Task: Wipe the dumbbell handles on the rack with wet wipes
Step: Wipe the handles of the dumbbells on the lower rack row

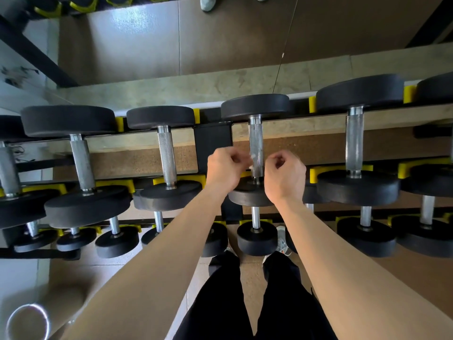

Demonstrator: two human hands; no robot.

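- Rack (213, 141): black, with yellow cradles (180, 179); its top tier carries 6 dumbbells lying from back edge to front edge.
- Left dumbbells (168, 158): bare knurled steel grips, well left of both hands.
- Left hand (225, 168): near the rack's front edge, fingers curled in and pinching a small, blurred white wipe (251, 160).
- Wipe: at the left side of the handle (255, 141); whether they touch is unclear.
- Middle dumbbell (255, 106): its handle runs between the 2 hands.
- Right hand (285, 179): just right of the handle, fingers curled toward the palm; I cannot tell whether it holds anything.
- Right dumbbell (354, 143): larger, apart from the hands.
- Lower tier: smaller dumbbells (257, 238), with black trousers (220, 303) in front of them.
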